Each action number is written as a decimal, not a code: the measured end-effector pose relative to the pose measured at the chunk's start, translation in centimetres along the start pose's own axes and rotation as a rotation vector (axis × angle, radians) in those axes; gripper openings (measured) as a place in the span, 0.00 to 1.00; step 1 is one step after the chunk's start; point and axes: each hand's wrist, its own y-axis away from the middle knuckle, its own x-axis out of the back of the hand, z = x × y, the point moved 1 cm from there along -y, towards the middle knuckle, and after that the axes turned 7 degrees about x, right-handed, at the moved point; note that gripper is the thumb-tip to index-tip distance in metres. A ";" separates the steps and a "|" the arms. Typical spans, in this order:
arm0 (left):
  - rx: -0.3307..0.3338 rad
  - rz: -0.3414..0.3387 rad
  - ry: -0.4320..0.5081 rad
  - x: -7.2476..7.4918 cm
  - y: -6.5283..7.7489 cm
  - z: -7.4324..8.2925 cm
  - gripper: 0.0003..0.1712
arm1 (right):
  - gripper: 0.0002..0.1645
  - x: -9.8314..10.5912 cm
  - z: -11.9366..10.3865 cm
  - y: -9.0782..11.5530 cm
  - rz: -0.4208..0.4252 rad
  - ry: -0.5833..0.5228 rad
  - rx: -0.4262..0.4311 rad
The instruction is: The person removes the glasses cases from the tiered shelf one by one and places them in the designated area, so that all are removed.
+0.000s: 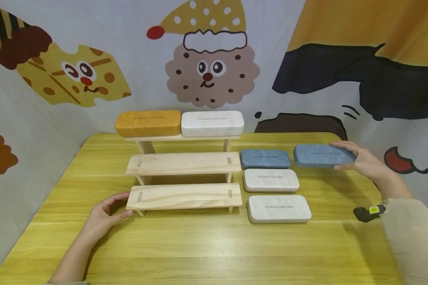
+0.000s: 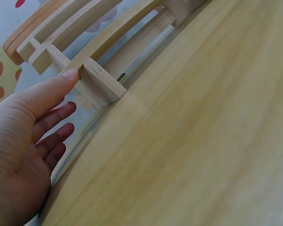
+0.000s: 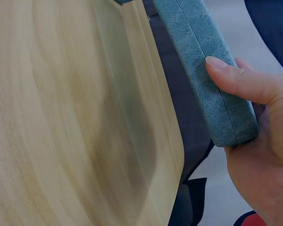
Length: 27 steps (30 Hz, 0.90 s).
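Note:
In the head view my right hand [image 1: 367,162] grips a blue glasses case [image 1: 322,155] by its right end. The right wrist view shows my thumb along one long side of that case [image 3: 205,70], above the table. My left hand [image 1: 105,215] is at the left end of the lowest shelf of a three-tier wooden rack [image 1: 183,196]. Its thumb touches the shelf end in the left wrist view, while the other fingers stay loosely bent beside the rack. An orange case [image 1: 148,123] and a white case [image 1: 212,123] sit side by side on the top shelf.
Right of the rack, another blue case [image 1: 265,159] lies behind two off-white cases, the middle one [image 1: 271,180] and the front one [image 1: 279,209]. The wooden table [image 1: 199,249] ends close to a cartoon-printed cloth [image 1: 139,79] at the back.

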 end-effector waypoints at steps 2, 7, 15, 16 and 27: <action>0.003 0.001 0.003 0.0 0.1 0.0 0.31 | 0.53 0.0 0.2 -0.1 -0.006 -0.001 -0.006; 0.004 0.001 0.009 0.0 0.1 0.1 0.32 | 0.53 -0.1 0.7 -0.3 -0.010 0.005 0.005; -0.002 0.003 0.003 -0.1 0.1 0.1 0.31 | 0.54 -0.3 1.4 -0.6 -0.028 0.045 0.016; -0.004 0.003 0.003 -0.1 0.2 0.1 0.31 | 0.54 -0.3 1.5 -0.7 -0.030 0.052 0.017; -0.006 0.002 0.010 0.0 0.1 0.0 0.31 | 0.57 -0.8 2.1 -1.7 -0.070 0.105 0.014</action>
